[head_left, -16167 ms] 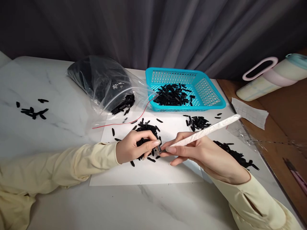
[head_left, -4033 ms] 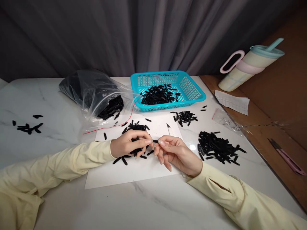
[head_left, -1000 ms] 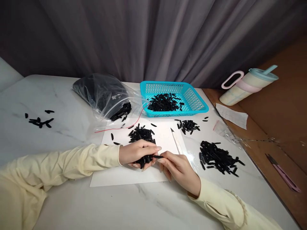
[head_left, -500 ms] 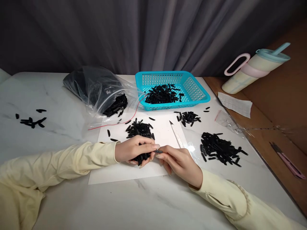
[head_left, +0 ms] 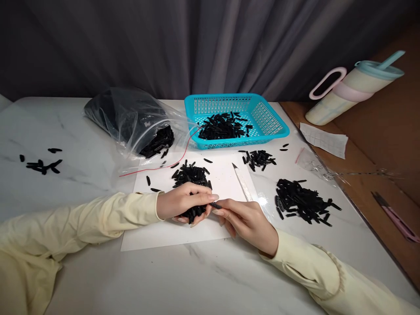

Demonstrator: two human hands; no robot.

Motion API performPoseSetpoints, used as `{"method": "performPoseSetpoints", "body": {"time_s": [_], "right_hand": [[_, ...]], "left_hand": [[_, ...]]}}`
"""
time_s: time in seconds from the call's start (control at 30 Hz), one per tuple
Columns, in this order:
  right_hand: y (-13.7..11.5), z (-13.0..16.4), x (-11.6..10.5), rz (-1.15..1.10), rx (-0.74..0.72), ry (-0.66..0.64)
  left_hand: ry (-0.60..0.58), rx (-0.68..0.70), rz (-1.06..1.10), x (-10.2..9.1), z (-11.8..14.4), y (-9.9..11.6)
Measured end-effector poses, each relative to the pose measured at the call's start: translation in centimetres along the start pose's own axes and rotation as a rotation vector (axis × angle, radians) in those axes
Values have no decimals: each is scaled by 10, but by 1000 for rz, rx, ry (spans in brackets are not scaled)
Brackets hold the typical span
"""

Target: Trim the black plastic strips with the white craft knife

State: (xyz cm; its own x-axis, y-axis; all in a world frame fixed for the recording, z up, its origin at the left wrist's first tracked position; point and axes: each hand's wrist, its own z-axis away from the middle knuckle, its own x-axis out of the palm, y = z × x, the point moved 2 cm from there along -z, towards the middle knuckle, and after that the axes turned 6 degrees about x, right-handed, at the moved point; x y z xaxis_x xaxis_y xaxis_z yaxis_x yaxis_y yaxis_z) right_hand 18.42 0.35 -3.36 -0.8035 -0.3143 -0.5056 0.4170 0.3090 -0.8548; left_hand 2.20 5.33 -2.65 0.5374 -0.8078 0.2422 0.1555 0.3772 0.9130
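Note:
My left hand [head_left: 183,202] is curled around a handful of small black strips [head_left: 196,213], with its thumb stretched toward my right hand. Between the thumb and fingers of my right hand [head_left: 249,222] is a single black strip [head_left: 215,205], its end close to the left thumb; whether they touch I cannot tell. Both hands are over a white sheet of paper [head_left: 149,238]. Just beyond the left hand, a heap of similar black strips [head_left: 190,174] lies on the paper. Part of the handful is hidden by the left fingers.
A blue basket [head_left: 280,130] with black strips stands at the back, beside a clear plastic bag [head_left: 124,118] of more. Other piles lie right [head_left: 303,201] and left [head_left: 44,166]. A white craft knife [head_left: 243,181], pink cutter [head_left: 395,218] and tumbler [head_left: 344,96] are to the right.
The single strip in my right fingers has tilted and shows less of its length. My left thumb has shifted slightly upward. The handful stays in my left hand, and the view has moved a little.

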Motion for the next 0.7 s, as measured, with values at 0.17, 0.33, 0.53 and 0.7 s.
{"method": "performPoseSetpoints", "body": {"time_s": [0.17,0.33,0.53,0.7], "right_hand": [[-1,0,-1,71,-38,54],[0,3,-1,91,-25,77],[0,1,-1,74,2,78],[0,2,0,47,36,69]], "left_hand": [[-17,0,14,0,-1,0],[-22,-25,34,0,-2,0],[12,-32,48,-1,-1,-1],[25,-18,52,-1,0,-2]]}}
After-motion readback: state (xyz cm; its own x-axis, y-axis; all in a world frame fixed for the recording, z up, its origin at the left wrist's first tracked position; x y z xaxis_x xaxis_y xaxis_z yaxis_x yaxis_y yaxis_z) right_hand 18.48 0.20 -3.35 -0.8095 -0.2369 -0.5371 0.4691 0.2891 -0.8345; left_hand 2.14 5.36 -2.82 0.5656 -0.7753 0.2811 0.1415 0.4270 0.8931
